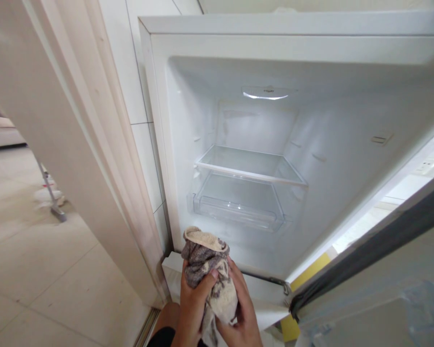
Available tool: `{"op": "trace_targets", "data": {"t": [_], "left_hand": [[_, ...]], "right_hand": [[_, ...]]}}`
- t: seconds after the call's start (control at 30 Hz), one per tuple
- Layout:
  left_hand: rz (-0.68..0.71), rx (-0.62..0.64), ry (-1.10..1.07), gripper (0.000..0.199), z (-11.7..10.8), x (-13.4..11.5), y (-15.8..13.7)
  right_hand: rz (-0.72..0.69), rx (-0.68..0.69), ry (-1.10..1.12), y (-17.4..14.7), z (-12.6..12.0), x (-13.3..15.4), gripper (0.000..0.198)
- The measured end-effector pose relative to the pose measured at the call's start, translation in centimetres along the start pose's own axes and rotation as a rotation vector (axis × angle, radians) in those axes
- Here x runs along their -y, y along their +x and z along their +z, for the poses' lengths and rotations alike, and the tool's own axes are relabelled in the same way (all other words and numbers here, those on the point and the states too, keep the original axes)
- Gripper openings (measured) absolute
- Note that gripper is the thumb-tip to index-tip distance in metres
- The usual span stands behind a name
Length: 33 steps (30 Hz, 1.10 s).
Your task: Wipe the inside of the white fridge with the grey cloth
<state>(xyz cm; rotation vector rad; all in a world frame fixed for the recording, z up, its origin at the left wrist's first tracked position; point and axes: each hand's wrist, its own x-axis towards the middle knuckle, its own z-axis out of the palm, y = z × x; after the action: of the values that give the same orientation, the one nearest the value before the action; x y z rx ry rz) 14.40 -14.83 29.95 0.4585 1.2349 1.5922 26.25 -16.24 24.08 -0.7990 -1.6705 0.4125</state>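
A bunched-up cloth (206, 255), cream with grey-brown patches, is held between both hands at the lower middle of the view. My left hand (193, 301) grips its left side, the thumb pressed on top. Around the right side wrap the fingers of my right hand (240, 308). Just beyond stands an open refrigerator (188, 115) with a white, lit inside. It has a glass shelf (251, 161) and, below that, a clear plastic drawer (235, 209). The cloth is in front of the cavity's lower edge, and I cannot tell whether it touches.
The fridge door (376, 289) with its dark seal hangs open on the right. A pale door frame (104, 144) rises close on the left. Beyond it, a tiled floor (58, 289) has a long-handled floor tool (56, 209). A white lower compartment front (173, 274) sits under the cavity.
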Motion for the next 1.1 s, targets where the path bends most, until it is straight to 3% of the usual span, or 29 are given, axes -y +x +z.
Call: {"op": "trace_targets", "data": {"t": [0.13, 0.2, 0.3, 0.4, 0.5, 0.63, 0.7, 0.9, 1.1], "left_hand": [[0.25, 0.035, 0.094, 0.071, 0.6, -3.4, 2.0], [0.459, -0.049, 0.14, 0.068, 1.3, -5.8, 3.5], [0.761, -0.143, 0.316, 0.061, 3.2, -9.8, 6.3], [1.015, -0.131, 0.606, 0.056, 5.8, -12.8, 9.1], [1.155, -0.005, 0.953, 0.054, 8.6, -14.5, 11.4], [1.096, 0.236, 1.466, 0.052, 12.1, -15.1, 13.3], [1.031, 0.313, 1.619, 0.051, 13.6, -15.2, 14.2], [0.995, 0.507, 1.735, 0.043, 16.7, -14.8, 16.5], [0.901, 0.611, 1.755, 0.044, 19.2, -12.8, 17.3]], "right_hand": [[0.165, 0.105, 0.111, -0.9, -1.5, -1.4, 0.087], [0.241, 0.041, 0.158, -1.3, -2.4, -2.5, 0.082], [0.317, -0.161, 0.18, -1.6, -3.8, -3.7, 0.067], [0.344, -0.285, 0.197, -1.8, -5.0, -4.0, 0.057], [0.382, -0.269, 0.189, -2.1, -5.5, -4.1, 0.047], [0.473, -0.295, 0.146, -2.9, -5.2, -6.2, 0.042], [0.504, -0.356, 0.115, -3.4, -4.9, -8.0, 0.042], [0.514, -0.463, -0.048, -4.5, -4.0, -12.5, 0.047], [0.356, -0.424, -0.301, -4.2, -1.3, -15.6, 0.048]]}}
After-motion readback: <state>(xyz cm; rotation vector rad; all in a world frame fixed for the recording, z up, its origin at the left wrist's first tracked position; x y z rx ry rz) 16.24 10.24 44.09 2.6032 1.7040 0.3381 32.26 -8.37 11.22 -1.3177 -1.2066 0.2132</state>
